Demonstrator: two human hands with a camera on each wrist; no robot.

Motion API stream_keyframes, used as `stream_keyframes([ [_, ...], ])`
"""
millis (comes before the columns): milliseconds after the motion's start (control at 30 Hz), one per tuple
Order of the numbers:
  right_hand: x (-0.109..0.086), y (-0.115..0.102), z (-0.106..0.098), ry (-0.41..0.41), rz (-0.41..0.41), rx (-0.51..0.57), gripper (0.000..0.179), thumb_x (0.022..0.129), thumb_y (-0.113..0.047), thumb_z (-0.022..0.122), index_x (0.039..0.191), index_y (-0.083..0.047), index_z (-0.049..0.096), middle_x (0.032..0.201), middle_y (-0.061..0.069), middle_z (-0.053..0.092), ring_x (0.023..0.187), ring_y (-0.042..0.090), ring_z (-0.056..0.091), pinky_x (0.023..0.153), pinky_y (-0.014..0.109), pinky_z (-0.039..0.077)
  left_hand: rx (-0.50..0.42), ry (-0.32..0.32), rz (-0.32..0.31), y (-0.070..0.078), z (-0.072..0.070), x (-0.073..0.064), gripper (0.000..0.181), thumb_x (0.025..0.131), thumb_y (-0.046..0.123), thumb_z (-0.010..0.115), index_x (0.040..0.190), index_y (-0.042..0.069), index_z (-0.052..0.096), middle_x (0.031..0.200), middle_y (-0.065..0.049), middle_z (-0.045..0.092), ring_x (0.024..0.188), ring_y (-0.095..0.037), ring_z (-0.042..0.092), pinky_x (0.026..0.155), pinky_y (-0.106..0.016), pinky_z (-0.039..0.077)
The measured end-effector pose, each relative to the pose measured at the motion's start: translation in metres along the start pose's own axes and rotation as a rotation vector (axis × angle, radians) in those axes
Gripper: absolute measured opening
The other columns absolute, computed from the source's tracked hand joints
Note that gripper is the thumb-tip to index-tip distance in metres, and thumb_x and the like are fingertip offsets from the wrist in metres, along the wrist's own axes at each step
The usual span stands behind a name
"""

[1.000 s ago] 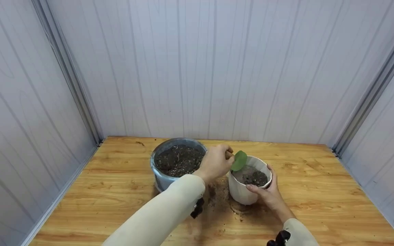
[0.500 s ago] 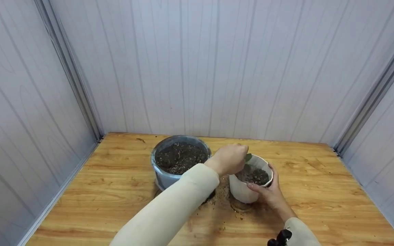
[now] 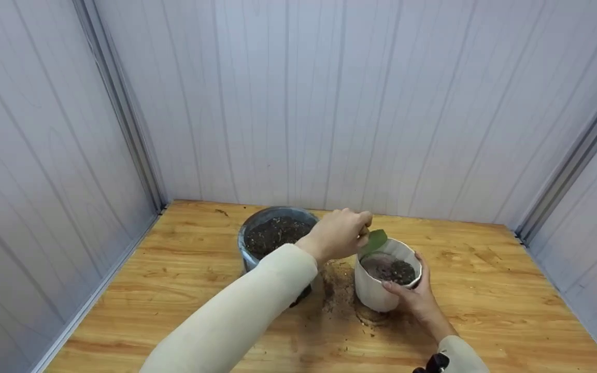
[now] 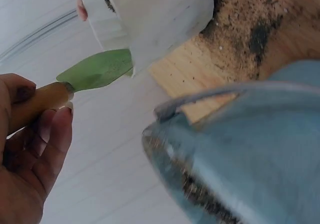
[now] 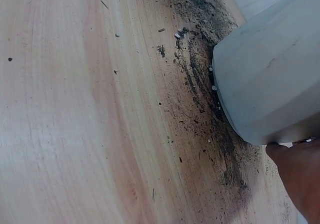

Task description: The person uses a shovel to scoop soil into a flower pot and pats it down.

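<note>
My left hand point(image 3: 337, 234) grips the wooden handle point(image 4: 40, 104) of a small garden trowel, whose green blade point(image 4: 97, 69) points toward the white pot. In the head view the blade point(image 3: 376, 240) overlaps the pot's far left rim. The white pot point(image 3: 373, 291) has a fluted wall and holds dark soil point(image 3: 401, 271), heaped toward its right side. My right hand point(image 3: 418, 296) holds this pot from the right, thumb over the near rim and fingers around the far side. Left of it stands a larger blue pot point(image 3: 242, 239) with dark soil point(image 3: 272, 235), partly hidden behind my left forearm.
Spilled soil point(image 3: 339, 290) lies on the wooden table point(image 3: 174, 290) between the pots and around the white pot's base. Pale panel walls point(image 3: 298, 103) enclose the table at the back and both sides.
The trowel blade dipped into the white pot half a second ago, mostly hidden by my left hand. Since then that hand has lifted slightly, bringing the blade back into sight. The right hand keeps its hold.
</note>
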State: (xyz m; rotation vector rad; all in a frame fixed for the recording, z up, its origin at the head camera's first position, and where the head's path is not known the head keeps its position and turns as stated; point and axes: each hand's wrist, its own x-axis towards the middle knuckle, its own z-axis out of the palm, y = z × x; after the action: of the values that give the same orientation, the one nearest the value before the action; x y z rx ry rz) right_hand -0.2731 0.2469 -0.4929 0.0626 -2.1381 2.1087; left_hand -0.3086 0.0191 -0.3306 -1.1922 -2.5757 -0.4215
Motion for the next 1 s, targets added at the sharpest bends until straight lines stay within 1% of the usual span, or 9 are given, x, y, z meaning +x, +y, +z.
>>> stream_keyframes([
  [133, 0.002, 0.002, -0.004, 0.009, 0.001, 0.006, 0.107, 0.082, 0.000, 0.075, 0.156, -0.014, -0.002, 0.153, 0.022, 0.017, 0.138, 0.033, 0.024, 0.102, 0.024, 0.029, -0.018, 0.016, -0.001, -0.002, -0.013, 0.002, 0.006, 0.096, 0.012, 0.060, 0.100, 0.008, 0.063, 0.083, 0.001, 0.066, 0.067, -0.012, 0.058, 0.065, -0.030, 0.051],
  [233, 0.003, 0.003, -0.007, 0.015, 0.002, -0.001, 0.108, 0.082, 0.000, 0.075, 0.156, -0.013, -0.002, 0.154, 0.022, 0.016, 0.139, 0.034, 0.023, 0.106, 0.030, 0.025, -0.057, 0.032, -0.013, -0.006, -0.023, 0.002, 0.006, 0.095, 0.012, 0.061, 0.098, 0.008, 0.064, 0.081, 0.001, 0.065, 0.067, -0.012, 0.056, 0.066, -0.030, 0.051],
  [267, 0.004, 0.004, -0.007, 0.016, 0.003, -0.006, 0.108, 0.081, -0.001, 0.075, 0.156, -0.013, -0.002, 0.154, 0.022, 0.015, 0.139, 0.034, 0.023, 0.108, 0.032, 0.023, -0.068, 0.039, -0.017, -0.008, -0.026, 0.002, 0.006, 0.094, 0.012, 0.060, 0.097, 0.008, 0.064, 0.080, 0.002, 0.064, 0.066, -0.011, 0.055, 0.069, -0.031, 0.051],
  [400, 0.006, 0.005, -0.009, 0.008, 0.001, -0.018, 0.108, 0.082, -0.002, 0.075, 0.156, -0.013, -0.003, 0.155, 0.022, 0.014, 0.140, 0.035, 0.022, 0.110, 0.039, 0.020, -0.136, 0.078, -0.051, -0.018, -0.038, -0.001, 0.005, 0.091, 0.008, 0.059, 0.093, 0.007, 0.064, 0.070, 0.004, 0.057, 0.058, -0.009, 0.046, 0.065, -0.027, 0.046],
  [533, 0.007, 0.005, -0.010, 0.005, 0.004, -0.025, 0.107, 0.083, -0.002, 0.074, 0.156, -0.014, -0.003, 0.156, 0.022, 0.013, 0.140, 0.034, 0.021, 0.108, 0.033, 0.023, -0.198, 0.125, -0.114, -0.031, -0.049, -0.008, 0.006, 0.090, 0.008, 0.061, 0.094, 0.006, 0.066, 0.067, 0.005, 0.057, 0.054, -0.006, 0.044, 0.055, -0.022, 0.039],
  [700, 0.008, 0.004, -0.008, 0.002, 0.007, -0.011, 0.107, 0.083, -0.002, 0.074, 0.156, -0.015, -0.002, 0.155, 0.022, 0.015, 0.138, 0.034, 0.025, 0.100, 0.021, 0.030, -0.240, 0.165, -0.201, -0.050, -0.061, -0.023, 0.008, 0.091, 0.009, 0.064, 0.096, 0.004, 0.068, 0.072, 0.003, 0.064, 0.054, -0.005, 0.049, 0.049, -0.020, 0.039],
  [800, 0.010, 0.004, -0.006, -0.007, -0.002, 0.000, 0.106, 0.083, -0.001, 0.074, 0.156, -0.014, -0.001, 0.154, 0.023, 0.016, 0.137, 0.034, 0.026, 0.096, 0.016, 0.033, -0.246, 0.214, -0.235, -0.065, -0.067, -0.035, 0.008, 0.091, 0.009, 0.064, 0.095, 0.003, 0.068, 0.071, 0.001, 0.065, 0.053, -0.007, 0.052, 0.047, -0.021, 0.040],
  [933, 0.012, 0.003, -0.007, -0.019, -0.023, 0.002, 0.105, 0.083, 0.002, 0.072, 0.155, -0.012, -0.002, 0.154, 0.023, 0.016, 0.137, 0.033, 0.026, 0.095, 0.014, 0.033, -0.280, 0.301, -0.285, -0.082, -0.070, -0.051, 0.008, 0.092, 0.007, 0.063, 0.094, 0.002, 0.069, 0.074, 0.000, 0.069, 0.056, -0.009, 0.059, 0.053, -0.024, 0.049],
  [1000, 0.012, 0.003, -0.008, -0.019, -0.034, 0.000, 0.106, 0.082, 0.002, 0.072, 0.155, -0.011, -0.003, 0.154, 0.024, 0.015, 0.137, 0.034, 0.025, 0.095, 0.014, 0.033, -0.320, 0.340, -0.309, -0.089, -0.070, -0.059, 0.009, 0.092, 0.006, 0.063, 0.095, 0.000, 0.069, 0.076, 0.000, 0.070, 0.059, -0.011, 0.063, 0.058, -0.027, 0.054],
])
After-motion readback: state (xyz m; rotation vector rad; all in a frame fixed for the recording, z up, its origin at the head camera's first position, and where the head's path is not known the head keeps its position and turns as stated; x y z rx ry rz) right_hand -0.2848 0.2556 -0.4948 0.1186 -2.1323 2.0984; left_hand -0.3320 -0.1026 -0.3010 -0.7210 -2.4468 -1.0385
